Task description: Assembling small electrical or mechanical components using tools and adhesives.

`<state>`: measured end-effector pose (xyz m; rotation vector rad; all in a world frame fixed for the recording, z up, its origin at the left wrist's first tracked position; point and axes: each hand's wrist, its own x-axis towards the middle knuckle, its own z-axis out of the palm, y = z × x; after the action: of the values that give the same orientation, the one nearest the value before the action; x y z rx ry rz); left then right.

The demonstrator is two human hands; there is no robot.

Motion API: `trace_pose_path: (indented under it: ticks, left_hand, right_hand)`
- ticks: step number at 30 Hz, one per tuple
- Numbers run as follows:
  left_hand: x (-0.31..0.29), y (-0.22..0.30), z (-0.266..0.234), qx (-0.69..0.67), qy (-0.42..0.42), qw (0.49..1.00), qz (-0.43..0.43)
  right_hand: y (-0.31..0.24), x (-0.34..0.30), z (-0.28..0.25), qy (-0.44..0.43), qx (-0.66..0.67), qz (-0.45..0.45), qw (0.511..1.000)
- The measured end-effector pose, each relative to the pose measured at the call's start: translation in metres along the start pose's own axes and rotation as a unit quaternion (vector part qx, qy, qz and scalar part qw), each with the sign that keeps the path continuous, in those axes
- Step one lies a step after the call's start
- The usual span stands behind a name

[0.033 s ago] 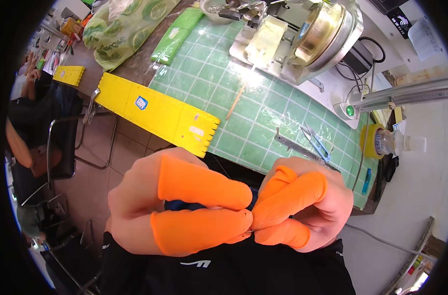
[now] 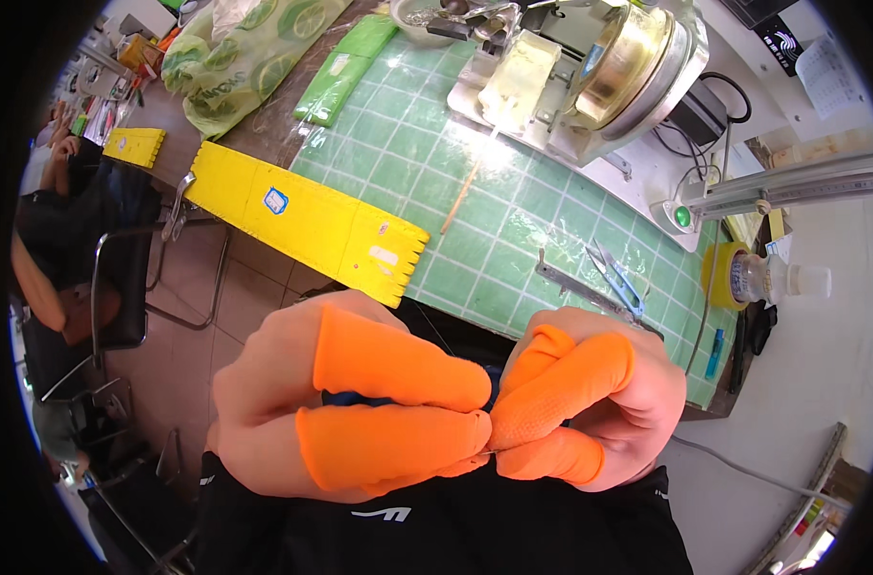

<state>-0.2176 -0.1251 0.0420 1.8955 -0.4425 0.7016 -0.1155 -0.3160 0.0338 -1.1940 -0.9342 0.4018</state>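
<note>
My left hand [image 2: 360, 402] and my right hand [image 2: 590, 402] meet fingertip to fingertip in front of my dark top. Orange finger cots cover the thumb and fingers in use on both. Each hand is closed in a pinch. Where the tips come together, a tiny thin sliver [image 2: 492, 451] shows, too small to name. The fingers hide the rest of it. Beyond the right hand, blue-handled tweezers [image 2: 620, 280] and a flat metal strip [image 2: 580, 285] lie on the green tiled mat [image 2: 436, 192].
A yellow board [image 2: 302, 216] with notched ends reaches over the table's left edge. At the back stands a machine with a round metal drum [image 2: 623, 67]. A thin wooden stick [image 2: 460, 196], a green packet [image 2: 345, 69] and a clear bottle [image 2: 772, 279] are around. Another person's arm [image 2: 35, 280] is far left.
My left hand has shifted very slightly; the pinch of both hands stays the same. Nothing else has visibly moved.
</note>
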Motion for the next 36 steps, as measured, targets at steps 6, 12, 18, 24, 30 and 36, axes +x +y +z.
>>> trace_pose_path:
  ticks: [6,12,18,24,30,36]
  left_hand:
    - [-0.009,-0.010,-0.010,-0.082,-0.050,0.991,-0.090]
    - [0.001,-0.005,-0.004,-0.069,-0.045,0.993,-0.084]
    - [0.009,-0.021,0.000,-0.090,-0.028,0.993,-0.075]
    - [-0.001,-0.011,-0.005,-0.130,-0.002,0.982,-0.136]
    - [-0.031,-0.018,-0.002,-0.211,0.033,0.963,-0.164]
    - [-0.049,-0.012,-0.028,-0.252,0.033,0.932,-0.257]
  right_hand:
    - [0.009,-0.003,0.003,0.000,0.042,0.022,0.999]
    - [0.011,-0.002,-0.005,0.010,-0.008,-0.053,0.999]
    - [0.012,0.005,-0.009,0.024,-0.068,-0.081,0.994]
    - [0.025,-0.018,0.010,0.166,-0.226,-0.111,0.953]
    - [0.008,-0.007,0.014,-0.011,-0.448,-0.151,0.881]
    - [0.014,0.010,0.039,-0.045,-0.440,-0.191,0.876]
